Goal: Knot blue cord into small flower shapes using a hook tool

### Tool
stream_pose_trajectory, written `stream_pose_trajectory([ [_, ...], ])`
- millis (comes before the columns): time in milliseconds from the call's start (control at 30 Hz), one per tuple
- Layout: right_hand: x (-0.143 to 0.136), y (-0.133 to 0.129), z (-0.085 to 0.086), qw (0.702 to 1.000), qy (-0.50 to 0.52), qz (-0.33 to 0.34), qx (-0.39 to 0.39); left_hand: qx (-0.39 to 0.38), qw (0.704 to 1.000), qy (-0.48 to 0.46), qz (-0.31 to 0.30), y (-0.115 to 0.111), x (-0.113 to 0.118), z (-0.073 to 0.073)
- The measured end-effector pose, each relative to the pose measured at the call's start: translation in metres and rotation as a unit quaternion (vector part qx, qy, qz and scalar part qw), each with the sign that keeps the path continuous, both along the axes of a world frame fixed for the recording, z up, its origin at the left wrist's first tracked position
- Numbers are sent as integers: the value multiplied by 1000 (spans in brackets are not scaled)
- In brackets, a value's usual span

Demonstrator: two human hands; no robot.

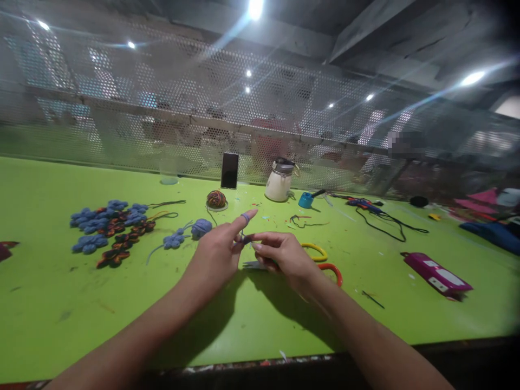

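Blue yarn [245, 218] is looped round the raised index finger of my left hand [217, 249], and its other fingers are closed on the strand. My right hand [286, 254] meets it, thumb and forefinger pinched at a small dark bit of work [247, 239]; what exactly they grip is too small to make out. Below the right hand lie scissors with a yellow and a red handle loop [333, 271], partly hidden. A ball of blue yarn [201, 228] and a blue yarn flower [174, 238] rest left of my hands.
Blue yarn flowers [89, 242] and dark orange ones [116, 254] are piled on the green table [49, 314]. Behind stand a multicolour yarn ball [216, 200], a phone [229, 170], a jug [279, 181] and a blue pot [305, 200]. To the right are a corded tool [364, 204] and a purple box [436, 272].
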State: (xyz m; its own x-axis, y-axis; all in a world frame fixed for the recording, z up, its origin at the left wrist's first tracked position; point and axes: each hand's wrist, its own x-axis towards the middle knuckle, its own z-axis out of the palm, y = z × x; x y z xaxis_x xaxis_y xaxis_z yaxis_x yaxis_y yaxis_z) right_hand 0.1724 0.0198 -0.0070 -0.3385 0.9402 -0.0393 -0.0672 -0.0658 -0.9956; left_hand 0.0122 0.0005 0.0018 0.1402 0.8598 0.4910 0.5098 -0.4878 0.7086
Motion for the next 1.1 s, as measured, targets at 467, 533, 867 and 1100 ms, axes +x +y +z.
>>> stream_pose_trajectory([
  [467,-7,-10,-4,990,116,-5,82,-237,874,-413,-96,6,3,6],
  [533,-6,-10,-3,990,98,-4,98,-261,859,-426,-115,5,0,7],
  [867,5,-8,4,987,26,15,161,-285,850,-418,-145,1,-7,19],
  [1100,14,-3,7,975,-57,-1,214,-274,859,-409,-142,3,-8,17],
])
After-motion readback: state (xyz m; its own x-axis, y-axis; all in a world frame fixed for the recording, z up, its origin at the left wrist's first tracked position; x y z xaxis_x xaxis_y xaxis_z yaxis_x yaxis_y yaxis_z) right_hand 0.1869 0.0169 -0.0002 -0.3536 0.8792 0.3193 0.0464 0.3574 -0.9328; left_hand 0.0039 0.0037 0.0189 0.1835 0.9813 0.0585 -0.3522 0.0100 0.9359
